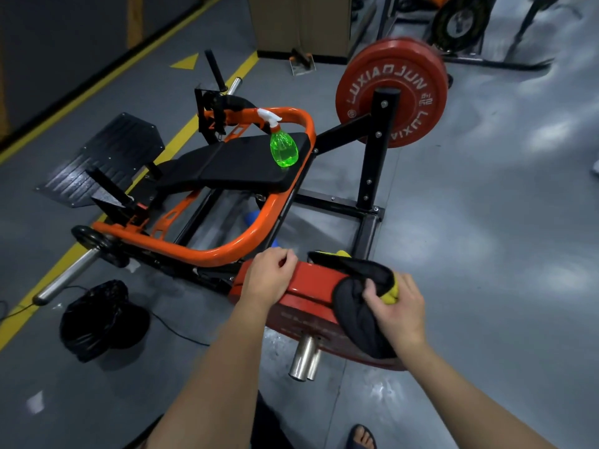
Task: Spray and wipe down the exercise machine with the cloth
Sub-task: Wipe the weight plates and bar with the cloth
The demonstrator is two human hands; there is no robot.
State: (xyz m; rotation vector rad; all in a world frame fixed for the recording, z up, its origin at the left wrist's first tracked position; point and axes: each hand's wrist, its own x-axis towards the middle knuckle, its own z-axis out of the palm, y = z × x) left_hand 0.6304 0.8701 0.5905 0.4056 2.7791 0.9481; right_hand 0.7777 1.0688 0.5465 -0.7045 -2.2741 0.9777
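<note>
The exercise machine (259, 218) has an orange tube frame, a black padded seat (233, 166) and red weight plates. A green spray bottle (283, 147) with a white trigger stands upright on the seat's right end. My left hand (270, 277) grips the top edge of the near red plate (311, 296). My right hand (397, 306) grips a black and yellow cloth (359, 299) that lies draped over that plate's rim. Neither hand touches the bottle.
A second red plate (393, 92) sits on the machine's far post. A black bin bag (103, 319) and a cable lie on the grey floor at left. Yellow floor lines run diagonally at left. A sandalled foot (361, 437) shows at the bottom.
</note>
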